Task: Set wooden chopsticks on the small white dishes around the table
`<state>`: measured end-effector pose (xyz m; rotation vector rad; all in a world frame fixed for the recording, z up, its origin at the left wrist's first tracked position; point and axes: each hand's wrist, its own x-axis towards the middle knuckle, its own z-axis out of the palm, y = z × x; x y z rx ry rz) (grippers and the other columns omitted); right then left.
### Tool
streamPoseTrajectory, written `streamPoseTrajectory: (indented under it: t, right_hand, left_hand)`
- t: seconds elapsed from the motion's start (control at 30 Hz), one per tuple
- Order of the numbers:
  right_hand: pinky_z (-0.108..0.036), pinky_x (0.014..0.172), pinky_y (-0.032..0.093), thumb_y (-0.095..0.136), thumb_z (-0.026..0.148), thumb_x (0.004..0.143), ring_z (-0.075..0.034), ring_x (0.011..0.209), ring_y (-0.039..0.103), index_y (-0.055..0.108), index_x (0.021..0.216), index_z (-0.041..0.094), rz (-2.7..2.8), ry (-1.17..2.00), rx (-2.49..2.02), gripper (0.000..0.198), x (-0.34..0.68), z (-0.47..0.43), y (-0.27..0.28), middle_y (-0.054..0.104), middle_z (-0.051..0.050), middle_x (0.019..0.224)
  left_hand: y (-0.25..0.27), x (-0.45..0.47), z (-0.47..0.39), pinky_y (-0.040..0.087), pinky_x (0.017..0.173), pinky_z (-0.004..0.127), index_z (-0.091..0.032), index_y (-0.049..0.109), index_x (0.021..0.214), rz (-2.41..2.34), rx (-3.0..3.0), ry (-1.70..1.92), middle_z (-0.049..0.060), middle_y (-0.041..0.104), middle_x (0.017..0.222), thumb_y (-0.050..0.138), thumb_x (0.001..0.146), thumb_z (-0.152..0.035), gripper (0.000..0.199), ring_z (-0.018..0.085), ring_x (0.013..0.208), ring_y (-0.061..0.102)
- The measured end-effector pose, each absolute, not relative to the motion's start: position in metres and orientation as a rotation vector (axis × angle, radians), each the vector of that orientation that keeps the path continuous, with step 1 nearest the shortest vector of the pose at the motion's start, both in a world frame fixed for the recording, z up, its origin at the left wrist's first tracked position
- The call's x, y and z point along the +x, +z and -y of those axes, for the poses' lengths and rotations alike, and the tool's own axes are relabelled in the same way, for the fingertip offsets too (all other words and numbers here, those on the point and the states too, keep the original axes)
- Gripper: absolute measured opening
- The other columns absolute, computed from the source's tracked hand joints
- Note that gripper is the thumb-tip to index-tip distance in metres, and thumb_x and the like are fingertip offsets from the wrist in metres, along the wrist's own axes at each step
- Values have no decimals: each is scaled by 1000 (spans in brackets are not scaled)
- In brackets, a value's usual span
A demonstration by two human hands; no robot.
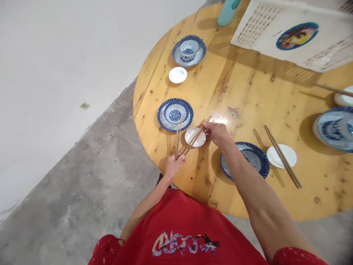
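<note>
My left hand [174,165] is closed around a pair of wooden chopsticks [177,142] that point away from me, their tips over a blue-patterned plate [175,115]. Another pair of chopsticks [194,138] slants above a small white dish [201,141]. Its far end is pinched in my right hand [216,132], while its near end meets the fingers of my left hand. Under my right forearm, a second blue-patterned plate [259,159] is partly hidden. Right of it, chopsticks [282,156] rest across a white dish [271,156].
At the far left, a glass bowl [188,51] sits on a blue plate [177,58] beside a small white dish [178,74]. A white plastic basket [264,27] and a teal container [227,13] stand at the back. Stacked blue bowls [335,129] are at the right edge.
</note>
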<state>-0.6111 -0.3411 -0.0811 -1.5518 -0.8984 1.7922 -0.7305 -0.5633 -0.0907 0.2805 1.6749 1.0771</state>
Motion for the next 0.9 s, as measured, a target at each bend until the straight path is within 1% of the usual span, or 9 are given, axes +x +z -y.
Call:
streamPoseTrajectory:
  t: [0.13,0.27,0.53,0.77,0.9]
  right_hand:
    - [-18,40,39,90,22,60,-7,46,48,67,65,14,927,1771,-1545,25,-611,341,-83,55,1,52]
    - [-18,39,36,87,21,62,-7,45,46,67,64,14,945,1756,-1554,20,-611,342,-82,55,0,51]
    - [-17,37,34,82,12,67,-7,44,45,67,62,13,919,1740,-1570,16,-614,345,-77,54,0,50]
    - [-17,38,34,82,12,69,-6,43,45,65,62,13,909,1713,-1584,19,-614,341,-76,53,2,50]
    - [-16,38,34,83,13,71,-6,44,45,64,64,13,926,1690,-1591,21,-613,337,-77,55,2,52]
  left_hand:
    - [-89,-729,562,22,44,22,-21,65,70,-1616,332,1098,-3,59,58,66,82,-43,25,6,41,34]
    - [-88,-730,561,23,45,23,-20,64,69,-1625,329,1094,-3,56,57,65,82,-42,25,7,43,36]
    - [-80,-733,559,23,46,23,-20,65,69,-1627,361,1089,-5,44,50,64,83,-45,29,8,44,35]
    - [-81,-733,555,26,46,23,-21,65,68,-1624,406,1077,-4,44,52,64,85,-46,30,8,45,36]
    - [-83,-734,553,28,49,22,-20,67,73,-1675,474,1006,-4,44,54,59,88,-46,31,9,48,37]
